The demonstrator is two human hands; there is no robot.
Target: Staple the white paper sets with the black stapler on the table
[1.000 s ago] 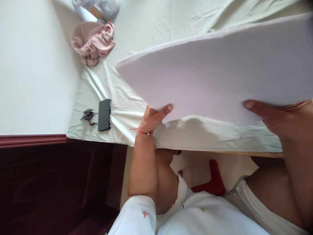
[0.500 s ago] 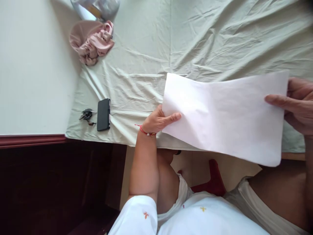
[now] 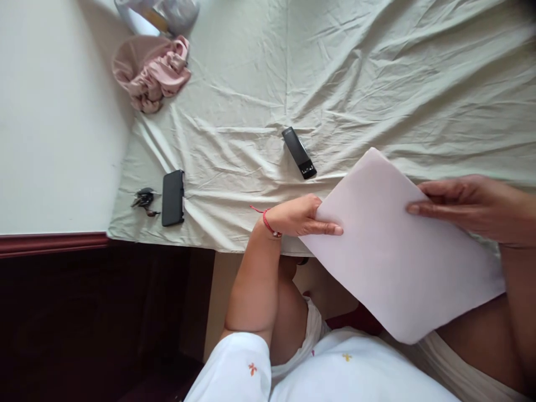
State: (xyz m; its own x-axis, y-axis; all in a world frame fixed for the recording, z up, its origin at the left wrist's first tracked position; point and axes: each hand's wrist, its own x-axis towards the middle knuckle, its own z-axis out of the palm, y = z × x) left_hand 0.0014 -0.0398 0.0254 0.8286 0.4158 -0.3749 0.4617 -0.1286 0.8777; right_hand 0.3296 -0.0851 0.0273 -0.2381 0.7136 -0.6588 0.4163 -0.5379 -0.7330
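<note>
A blank white sheet of paper point(image 3: 397, 251) hangs tilted over the table's front edge and my lap. My left hand point(image 3: 307, 216), with a red string bracelet on the wrist, pinches its left corner, thumb on top. On the upper right side, my right hand point(image 3: 464, 206) grips the sheet with the thumb on top and the other fingers partly hidden. Just beyond the paper, a slim black device with a few buttons at one end point(image 3: 299, 152) lies on the cloth; its exact kind is unclear.
A pale green wrinkled cloth point(image 3: 234, 111) covers the table. To the left lie a black phone-like case point(image 3: 173, 198) and a small dark bunch, perhaps keys point(image 3: 144, 198). Further back are a pink bunched fabric point(image 3: 153, 72) and a shiny grey bag point(image 3: 180, 14), beside a white wall point(image 3: 50, 111).
The paper has turned and come down toward my lap, uncovering the black device. My left hand has moved right and slightly down; my right hand has shifted left along the sheet.
</note>
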